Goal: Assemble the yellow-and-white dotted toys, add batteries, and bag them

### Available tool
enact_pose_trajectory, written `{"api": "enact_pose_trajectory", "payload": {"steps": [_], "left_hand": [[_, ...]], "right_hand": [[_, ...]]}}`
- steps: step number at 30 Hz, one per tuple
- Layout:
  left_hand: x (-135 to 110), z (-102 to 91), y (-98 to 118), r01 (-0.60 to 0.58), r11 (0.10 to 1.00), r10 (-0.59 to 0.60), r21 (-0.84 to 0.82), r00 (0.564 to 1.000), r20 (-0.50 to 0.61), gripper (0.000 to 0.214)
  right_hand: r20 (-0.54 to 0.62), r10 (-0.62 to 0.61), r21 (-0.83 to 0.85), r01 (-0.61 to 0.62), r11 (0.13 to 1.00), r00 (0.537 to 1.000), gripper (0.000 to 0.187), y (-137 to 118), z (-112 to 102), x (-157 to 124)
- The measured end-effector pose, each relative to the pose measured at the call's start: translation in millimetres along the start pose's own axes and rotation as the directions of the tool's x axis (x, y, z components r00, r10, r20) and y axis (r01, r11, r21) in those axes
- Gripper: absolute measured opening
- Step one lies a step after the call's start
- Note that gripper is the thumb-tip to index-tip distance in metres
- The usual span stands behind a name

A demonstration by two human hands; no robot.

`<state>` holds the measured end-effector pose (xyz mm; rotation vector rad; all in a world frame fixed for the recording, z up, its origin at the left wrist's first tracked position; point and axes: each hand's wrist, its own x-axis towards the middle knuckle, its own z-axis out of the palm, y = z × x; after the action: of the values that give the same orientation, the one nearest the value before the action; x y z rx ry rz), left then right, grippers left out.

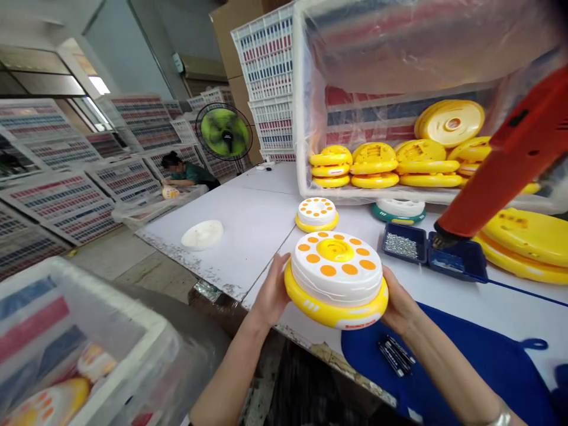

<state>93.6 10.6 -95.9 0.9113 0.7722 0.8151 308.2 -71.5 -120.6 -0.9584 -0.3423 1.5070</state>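
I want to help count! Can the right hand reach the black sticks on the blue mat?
Probably yes, once it lets go: the right hand is holding a round yellow-and-white toy, but the black sticks lie nearby on the blue mat, with nothing between.

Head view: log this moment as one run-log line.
Left hand, right hand: holding round yellow-white disc | nearby: blue case | above case: orange power tool

We hold a round yellow-and-white plastic toy (336,278) above the tabletop (222,260), our left hand (271,290) and right hand (399,300) gripping its sides. Just beyond it sits a smaller matching toy (316,214). To our right, an orange power tool (501,160) reaches down to an open blue box of screws (432,251), near a blue mat (444,367) holding batteries (396,355).
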Motion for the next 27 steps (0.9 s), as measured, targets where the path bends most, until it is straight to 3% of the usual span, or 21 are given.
{"api": "enact_pose_trajectory", "payload": {"steps": [2,5,9,10,12,15,17,22,24,27], "left_hand": [[10,8.0,-5,0.091,0.982,-0.077,-0.164,0.993,0.089,0.059],[17,16.4,-13,0.094,0.959,-0.087,-0.269,0.995,0.040,0.043],[19,17.1,-18,0.099,0.952,-0.104,-0.290,0.995,-0.002,0.038],[19,16.5,-19,0.102,0.952,-0.108,-0.289,0.994,-0.005,0.037],[19,15.7,-21,0.106,0.954,-0.115,-0.280,0.993,-0.014,0.035],[19,16.0,-23,0.111,0.961,-0.121,-0.253,0.992,-0.024,0.034],[19,16.8,-22,0.121,0.965,-0.127,-0.231,0.992,-0.015,0.035],[17,22.5,-20,0.110,0.976,-0.116,-0.187,0.993,-0.018,0.041],[11,32.7,-24,0.045,0.983,-0.060,-0.178,0.995,-0.079,0.043],[-7,56.2,-39,-0.184,0.971,0.150,-0.155,0.966,-0.209,0.051]], "right_hand": [[-0.008,-0.024,-0.094,0.023,0.995,1.000,0.043,1,2,3],[-0.038,-0.162,-0.262,0.146,0.954,0.986,0.044,-2,-4,5],[-0.002,-0.427,-0.478,0.374,0.795,0.904,0.059,-17,-28,3],[0.060,-0.484,-0.542,0.435,0.719,0.873,0.063,-23,-35,2],[0.295,-0.529,-0.666,0.568,0.483,0.796,0.068,-37,-45,-3],[0.638,-0.341,-0.716,0.695,0.067,0.690,0.071,-54,-50,-10],[0.697,-0.216,-0.709,0.702,-0.064,0.684,0.074,-61,-49,-12],[0.758,-0.158,-0.652,0.738,-0.174,0.633,0.071,-58,-44,-7],[0.772,-0.226,-0.634,0.744,-0.210,0.594,0.069,-48,-41,-2],[0.722,-0.431,-0.666,0.712,-0.221,0.541,0.069,-28,-36,6]]}}
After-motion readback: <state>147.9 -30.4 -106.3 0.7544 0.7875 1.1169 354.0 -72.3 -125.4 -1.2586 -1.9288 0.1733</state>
